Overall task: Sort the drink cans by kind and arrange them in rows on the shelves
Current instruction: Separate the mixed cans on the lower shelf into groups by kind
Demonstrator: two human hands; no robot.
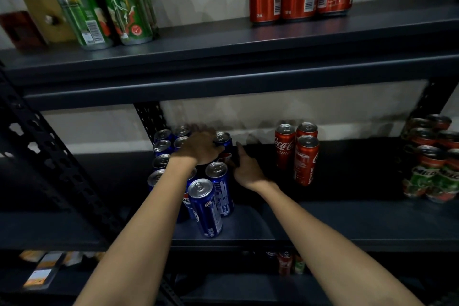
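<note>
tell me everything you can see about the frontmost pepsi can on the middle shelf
The frontmost Pepsi can is a tall, slim, glossy blue metal can with a silver top and unopened pull tab. It stands near the front edge of the middle shelf, appearing tilted in the wide-angle view, beside other blue cans. Neither hand touches it.

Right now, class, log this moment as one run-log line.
step: grouping blue Pepsi cans | left hand: atop cluster | right hand: beside cluster, fingers straight | shelf: dark metal middle shelf

Storeroom: steel shelving (223, 77), canned drinks (211, 204)
</note>
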